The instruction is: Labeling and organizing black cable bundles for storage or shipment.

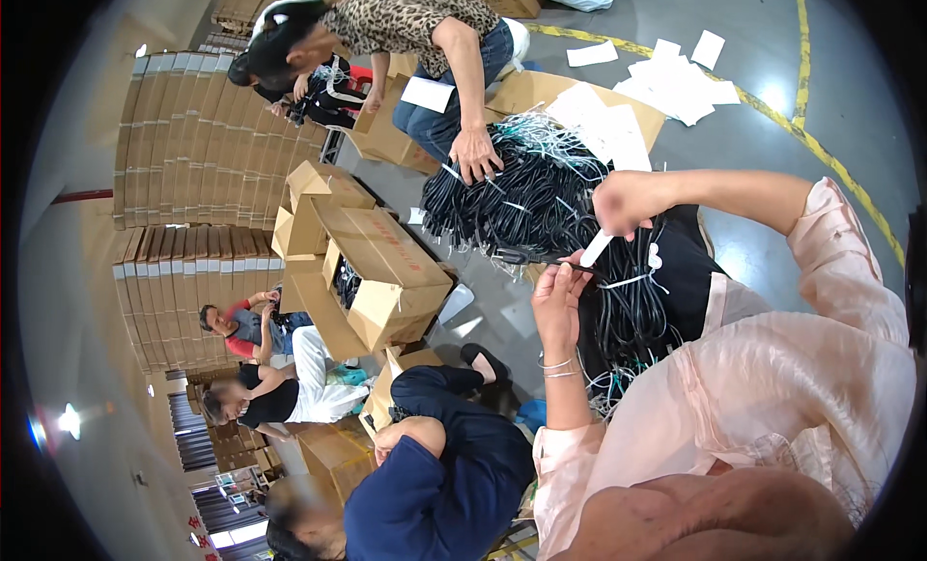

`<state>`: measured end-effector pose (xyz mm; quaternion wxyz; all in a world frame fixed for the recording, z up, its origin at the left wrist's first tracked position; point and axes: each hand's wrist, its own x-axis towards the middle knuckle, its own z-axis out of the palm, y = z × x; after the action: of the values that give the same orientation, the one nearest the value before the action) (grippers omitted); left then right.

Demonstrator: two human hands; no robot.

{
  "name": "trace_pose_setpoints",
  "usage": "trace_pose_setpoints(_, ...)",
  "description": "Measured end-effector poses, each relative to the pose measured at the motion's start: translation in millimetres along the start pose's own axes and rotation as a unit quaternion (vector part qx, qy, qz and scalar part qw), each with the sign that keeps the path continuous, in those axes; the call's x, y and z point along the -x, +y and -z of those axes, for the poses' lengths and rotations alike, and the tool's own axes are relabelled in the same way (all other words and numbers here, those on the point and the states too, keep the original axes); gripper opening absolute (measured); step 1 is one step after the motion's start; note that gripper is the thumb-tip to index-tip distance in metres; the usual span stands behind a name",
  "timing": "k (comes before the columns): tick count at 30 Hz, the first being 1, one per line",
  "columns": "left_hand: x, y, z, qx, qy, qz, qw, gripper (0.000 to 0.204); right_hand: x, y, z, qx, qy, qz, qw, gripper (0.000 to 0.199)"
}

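My left hand (557, 295), with bracelets at its wrist, pinches a black cable whose plug end (517, 257) points out to the left. Closed above it, my right hand (626, 204) grips a white strip (596, 249) that reaches down to the cable. Whether the strip touches the cable cannot be made out. Beneath my hands, bundled black cables (632, 305) with a white tie lie across dark cloth. A larger heap of black cables (521, 194) with pale wire ends lies just beyond, and a co-worker's hand (475, 155) rests on it.
White sheets (676, 86) lie on the floor and on flattened cardboard at the far right. Open cartons (391, 262) stand to the left. A co-worker in dark blue (439, 464) sits close at my left. Others work farther off, before stacked cardboard (188, 141).
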<state>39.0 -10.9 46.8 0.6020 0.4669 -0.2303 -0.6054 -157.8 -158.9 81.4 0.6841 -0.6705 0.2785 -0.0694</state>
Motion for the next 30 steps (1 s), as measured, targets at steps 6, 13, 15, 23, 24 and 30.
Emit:
trace_pose_setpoints(6,-2.4,11.5,-1.8,-0.088,-0.016,0.004,0.996,0.011,-6.9,-12.8,-10.3,0.062,-0.01,-0.014,0.998,0.006)
trace_pose_setpoints(13,-0.3,16.3,-4.0,-0.071,-0.022,0.021,0.997,0.014,-11.7,0.3,2.0,0.01,0.015,0.002,1.0,0.006)
trace_pose_setpoints(15,-1.3,14.9,-4.0,-0.083,-0.015,0.019,0.996,0.014,-11.7,1.1,-0.8,0.002,-0.004,-0.001,1.0,0.008)
trace_pose_setpoints(23,-4.6,23.3,-2.1,-0.118,0.002,0.008,0.993,0.016,-28.1,-7.7,-24.6,0.024,-0.046,-0.011,0.999,0.008)
trace_pose_setpoints(24,-6.9,22.3,-12.6,-0.127,-0.005,0.015,0.992,0.016,-17.8,-6.4,-20.5,0.021,-0.033,-0.011,0.999,0.008)
trace_pose_setpoints(30,-6.0,23.6,-9.3,-0.127,0.005,0.016,0.992,0.017,-21.9,-11.3,-25.7,0.042,-0.05,0.001,0.998,0.008)
